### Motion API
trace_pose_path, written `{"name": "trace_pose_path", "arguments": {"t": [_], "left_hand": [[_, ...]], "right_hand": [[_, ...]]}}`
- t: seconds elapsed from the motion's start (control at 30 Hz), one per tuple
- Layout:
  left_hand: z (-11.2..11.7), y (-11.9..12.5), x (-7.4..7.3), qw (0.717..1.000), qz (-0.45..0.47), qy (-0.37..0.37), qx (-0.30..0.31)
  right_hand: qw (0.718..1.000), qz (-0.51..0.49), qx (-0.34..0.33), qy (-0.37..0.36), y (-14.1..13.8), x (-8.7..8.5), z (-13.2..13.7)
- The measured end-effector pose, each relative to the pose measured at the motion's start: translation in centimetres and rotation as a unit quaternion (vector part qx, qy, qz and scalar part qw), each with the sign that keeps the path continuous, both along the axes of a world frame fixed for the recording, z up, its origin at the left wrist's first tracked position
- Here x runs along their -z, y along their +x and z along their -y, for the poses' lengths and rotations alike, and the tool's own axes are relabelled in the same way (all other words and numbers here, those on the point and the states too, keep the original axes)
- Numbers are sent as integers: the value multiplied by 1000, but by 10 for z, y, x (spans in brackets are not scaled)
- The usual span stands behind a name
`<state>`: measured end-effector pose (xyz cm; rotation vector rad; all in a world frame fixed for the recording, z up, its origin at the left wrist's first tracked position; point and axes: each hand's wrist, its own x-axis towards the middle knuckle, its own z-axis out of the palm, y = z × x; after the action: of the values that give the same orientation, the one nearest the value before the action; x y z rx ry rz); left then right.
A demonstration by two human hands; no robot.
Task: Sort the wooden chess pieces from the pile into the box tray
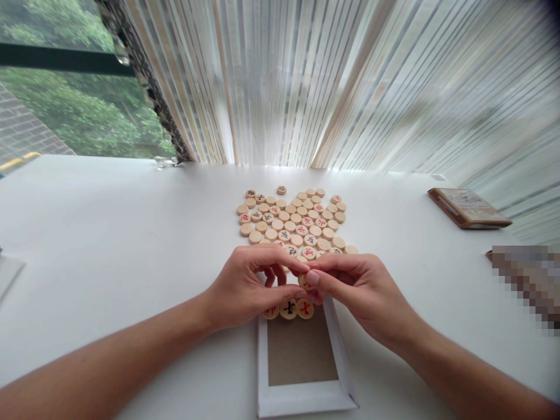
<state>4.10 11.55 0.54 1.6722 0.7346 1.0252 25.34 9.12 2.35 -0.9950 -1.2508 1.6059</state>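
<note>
Both my hands meet over the far end of a shallow white box tray (264, 373) with a brown bottom. My left hand (249, 286) and my right hand (354, 289) each pinch the same round wooden chess piece (304, 282) between thumb and fingers. Three wooden pieces (289, 309) with red and black characters lie in a row inside the tray, just under my fingers. Beyond my hands a spread of several wooden chess pieces (291, 219) lies flat on the white table (109, 233), some face up with red or black marks, many blank side up.
A flat brown box (468, 207) lies at the right of the table. A blurred-out patch (527, 280) sits at the right edge. A white sheet corner (9, 271) shows at the left edge. Striped curtains (350, 81) and a window stand behind the table.
</note>
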Motion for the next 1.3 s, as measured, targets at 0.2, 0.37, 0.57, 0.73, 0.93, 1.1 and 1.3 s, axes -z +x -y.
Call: {"name": "trace_pose_path", "arguments": {"t": [0.2, 0.37, 0.57, 0.73, 0.93, 1.1, 1.3], "left_hand": [[0, 1, 1, 999, 15, -30, -8], [0, 2, -1, 998, 6, -61, -18], [1, 3, 0, 997, -1, -65, -29], [2, 4, 0, 999, 0, -38, -21], [1, 3, 1, 999, -5, -28, -16], [1, 2, 2, 999, -3, -30, -16], [1, 2, 1, 999, 3, -34, -14]], "right_hand": [[1000, -25, 2, 3, 1, 4, 0], [999, -41, -1, 10, -1, 5, 2], [995, 29, 45, 81, -1, 11, 2], [996, 22, 47, 66, -1, 10, 2], [998, -23, 54, -7, -3, 8, 2], [997, -53, 48, -31, -4, 8, 1], [996, -69, 26, -44, -3, 6, 1]]}}
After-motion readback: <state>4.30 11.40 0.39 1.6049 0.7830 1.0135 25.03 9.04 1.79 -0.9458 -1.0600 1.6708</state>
